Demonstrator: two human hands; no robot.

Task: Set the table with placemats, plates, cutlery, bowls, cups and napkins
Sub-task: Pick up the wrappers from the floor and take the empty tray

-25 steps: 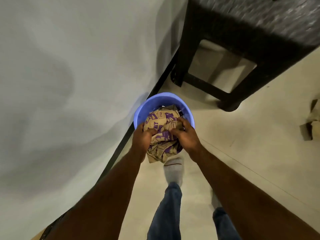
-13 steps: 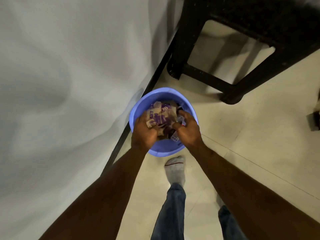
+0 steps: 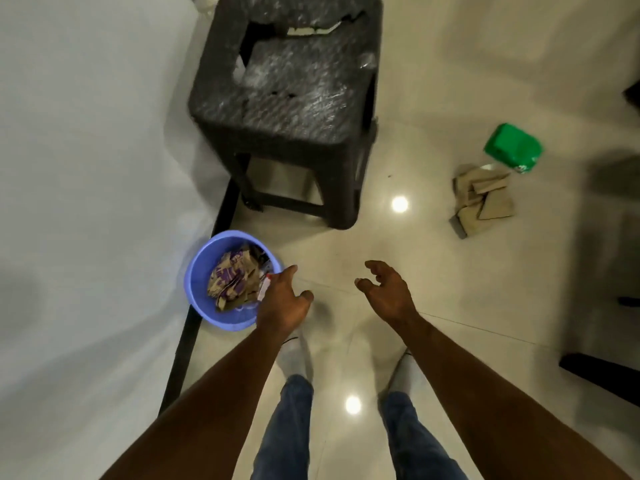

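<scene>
A blue plastic bucket (image 3: 204, 271) stands on the floor against the white wall. Crumpled brown paper with purple print (image 3: 230, 275) is stuffed inside it. My left hand (image 3: 285, 299) hovers just right of the bucket's rim, fingers loose and holding nothing. My right hand (image 3: 384, 291) hangs over the bare floor further right, fingers loosely curled, also holding nothing. No placemats, plates, cutlery, bowls, cups or napkins are in view.
A dark plastic stool (image 3: 287, 109) stands beyond the bucket by the wall. A green packet (image 3: 514, 147) and folded brown cardboard (image 3: 481, 197) lie on the tiled floor at right. Dark furniture (image 3: 606, 372) edges the right side. My socked feet (image 3: 294, 355) stand below.
Both hands pushed the brown paper down into the bucket, then let go and drew back. The view has risen and widened, as if I straightened up.
</scene>
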